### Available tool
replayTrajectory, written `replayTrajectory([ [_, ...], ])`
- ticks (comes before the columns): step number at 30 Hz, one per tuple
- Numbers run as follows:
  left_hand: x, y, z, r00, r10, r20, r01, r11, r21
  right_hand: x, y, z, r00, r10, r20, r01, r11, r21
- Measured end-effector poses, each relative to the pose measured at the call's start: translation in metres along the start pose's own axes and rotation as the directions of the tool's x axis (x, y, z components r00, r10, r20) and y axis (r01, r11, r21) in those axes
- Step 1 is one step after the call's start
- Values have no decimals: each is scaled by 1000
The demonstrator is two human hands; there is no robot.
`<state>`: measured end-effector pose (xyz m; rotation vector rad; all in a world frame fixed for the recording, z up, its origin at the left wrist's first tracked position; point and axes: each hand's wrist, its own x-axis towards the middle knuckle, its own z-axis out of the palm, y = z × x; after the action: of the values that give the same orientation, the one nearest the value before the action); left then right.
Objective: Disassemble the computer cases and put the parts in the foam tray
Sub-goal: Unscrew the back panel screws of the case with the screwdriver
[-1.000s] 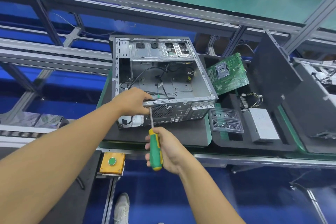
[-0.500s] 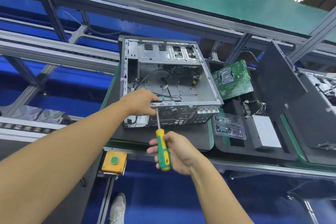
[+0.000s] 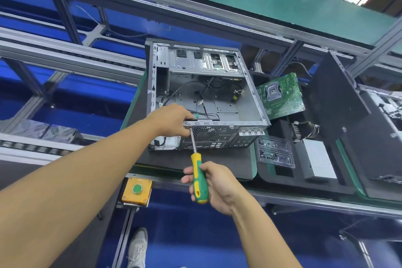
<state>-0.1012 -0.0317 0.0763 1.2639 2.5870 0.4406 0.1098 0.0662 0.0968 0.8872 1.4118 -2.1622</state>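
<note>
Left of centre: my left hand is clamped on the near top rail of the open computer case, bracing it; fingers closed over the rail edge.

Centre: case lies on its side on a dark foam pad, side panel off. Inside looks mostly stripped, with bare floor, loose black cables and the drive cage along the top; the rear fan grille is intact on the near face. My judgement: board is out, a few fittings remain.

Lower centre: my right hand grips the green-and-yellow screwdriver, shaft angled up to the rear panel just under the left hand. Tip hidden; likely on a rear screw.

Right of centre: foam tray touching the pad's right edge. It holds a green motherboard propped at the top, a clear screw box, and a grey power supply with its wire bundle.

Far right: another case, partly cut off, apparently untouched.
</note>
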Motion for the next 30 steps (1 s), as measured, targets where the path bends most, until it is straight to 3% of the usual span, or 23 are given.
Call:
replayTrajectory([
  [6,0,0,-2,1000,-4,10,4,1000,-7,3,7,-4,986,-134,-96,118,981,-153],
  [11,1,0,-1,1000,4,9,-4,1000,10,1,2,-3,999,-41,-19,41,999,27],
  [14,2,0,-1,1000,6,2,-6,1000,9,0,5,-3,999,-41,-8,41,998,41],
  [20,0,1,-2,1000,-3,-7,3,1000,-9,6,15,2,991,-109,-76,105,993,-59],
  [26,0,1,-3,1000,-5,3,5,1000,-27,9,20,0,943,-260,-208,178,922,-344],
  [28,0,1,-2,1000,-7,4,8,1000,-26,9,16,-2,960,-200,-194,145,953,-265],
  [30,0,1,-3,1000,-7,3,7,1000,-28,7,8,-2,993,-62,-97,56,996,-64],
])
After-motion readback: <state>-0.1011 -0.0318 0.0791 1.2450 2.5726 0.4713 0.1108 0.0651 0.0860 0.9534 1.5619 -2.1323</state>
